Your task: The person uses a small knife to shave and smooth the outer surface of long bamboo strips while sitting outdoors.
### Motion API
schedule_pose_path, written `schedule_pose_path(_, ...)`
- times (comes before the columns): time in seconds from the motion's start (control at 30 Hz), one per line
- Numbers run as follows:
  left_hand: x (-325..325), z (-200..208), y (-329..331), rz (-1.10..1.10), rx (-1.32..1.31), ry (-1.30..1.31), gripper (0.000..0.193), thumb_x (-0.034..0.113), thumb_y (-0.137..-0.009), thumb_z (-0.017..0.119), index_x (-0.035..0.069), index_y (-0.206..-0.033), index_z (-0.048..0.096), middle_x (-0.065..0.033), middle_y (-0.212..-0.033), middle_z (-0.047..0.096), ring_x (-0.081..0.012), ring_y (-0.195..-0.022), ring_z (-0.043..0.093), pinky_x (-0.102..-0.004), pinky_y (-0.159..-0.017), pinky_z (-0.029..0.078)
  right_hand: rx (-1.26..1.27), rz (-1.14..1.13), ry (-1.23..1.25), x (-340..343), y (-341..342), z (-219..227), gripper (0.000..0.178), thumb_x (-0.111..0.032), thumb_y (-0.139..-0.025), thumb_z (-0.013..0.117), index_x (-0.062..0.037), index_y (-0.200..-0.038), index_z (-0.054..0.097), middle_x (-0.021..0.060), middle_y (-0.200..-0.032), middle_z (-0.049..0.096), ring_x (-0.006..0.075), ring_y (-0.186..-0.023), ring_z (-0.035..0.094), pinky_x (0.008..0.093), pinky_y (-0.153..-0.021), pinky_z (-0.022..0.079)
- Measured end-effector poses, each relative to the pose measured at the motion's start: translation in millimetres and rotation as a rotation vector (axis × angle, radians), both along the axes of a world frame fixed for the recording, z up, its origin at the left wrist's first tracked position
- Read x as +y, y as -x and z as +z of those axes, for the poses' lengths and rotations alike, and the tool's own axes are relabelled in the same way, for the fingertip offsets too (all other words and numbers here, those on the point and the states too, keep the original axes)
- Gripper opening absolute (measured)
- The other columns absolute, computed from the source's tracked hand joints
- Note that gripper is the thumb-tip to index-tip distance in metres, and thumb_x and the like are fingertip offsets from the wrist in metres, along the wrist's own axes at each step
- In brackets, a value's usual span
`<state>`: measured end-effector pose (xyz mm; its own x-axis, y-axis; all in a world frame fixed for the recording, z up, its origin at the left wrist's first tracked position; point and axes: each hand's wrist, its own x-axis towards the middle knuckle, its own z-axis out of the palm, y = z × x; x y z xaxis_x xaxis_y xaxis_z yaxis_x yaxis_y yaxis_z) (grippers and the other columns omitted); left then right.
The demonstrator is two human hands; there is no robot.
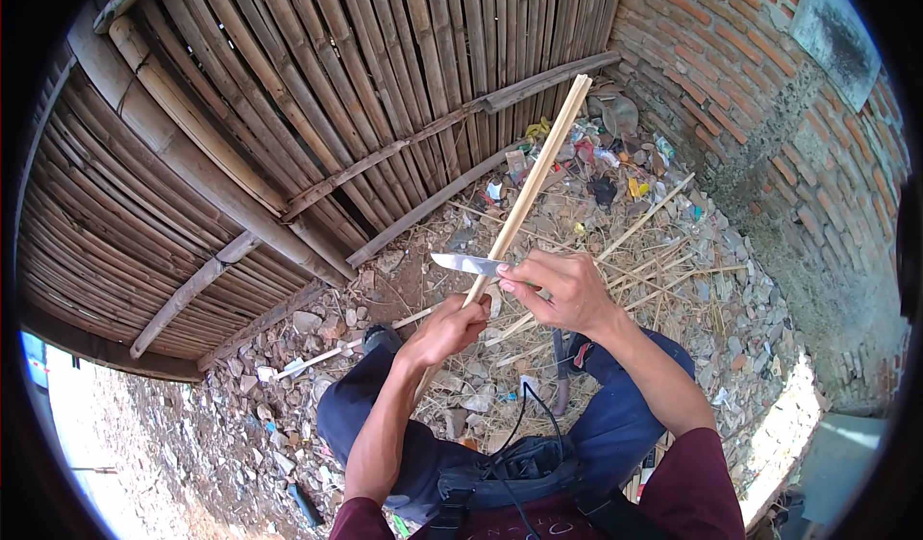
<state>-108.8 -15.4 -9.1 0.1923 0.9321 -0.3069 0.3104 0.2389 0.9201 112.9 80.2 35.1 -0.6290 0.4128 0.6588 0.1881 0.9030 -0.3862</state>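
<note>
My left hand (450, 328) is closed round the lower part of a long, pale bamboo strip (535, 179), which slants up and away to the right. The strip looks grooved or split along its far end. In my right hand (565, 288) is a knife (465, 263), its blade pointing left and crossing the strip just above my left fist. Blade and strip appear to touch. My right fingers are wrapped round the knife's handle, which they mostly hide.
Several cut bamboo strips (646, 217) lie on the rubble ground around my knees. Litter (615, 160) is heaped in the far corner. A bamboo slat wall (385, 69) stands ahead and left, a brick wall (711, 69) to the right. A black bag (510, 473) with a cable sits at my waist.
</note>
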Motion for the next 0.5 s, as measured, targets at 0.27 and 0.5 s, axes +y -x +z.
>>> schedule_pose_path(0.27, -4, -2, -10, 0.145, 0.029, -0.047, 0.034, 0.028, -0.104, 0.054, 0.001, -0.083, 0.052, -0.0052, -0.066, 0.043, -0.0177, -0.063, 0.042, -0.0413, -0.061, 0.037, -0.044, -0.055, 0.033, -2, -1, 2, 0.012, -0.017, -0.093, 0.081, -0.0118, -0.104, 0.080, 0.0034, -0.078, 0.070, 0.0225, -0.058, 0.066, 0.0362, -0.050, 0.050)
schedule_pose_path(0.5, -9, -1, -17, 0.277, 0.196, -0.282, 0.039, 0.027, -0.107, 0.050, -0.007, -0.088, 0.054, -0.0121, -0.067, 0.050, -0.0213, -0.066, 0.049, -0.0456, -0.064, 0.043, -0.026, -0.085, 0.012, -2, -2, 11, 0.013, -0.018, -0.092, 0.082, -0.0127, -0.104, 0.082, 0.0030, -0.076, 0.068, 0.0217, -0.056, 0.064, 0.0359, -0.048, 0.048)
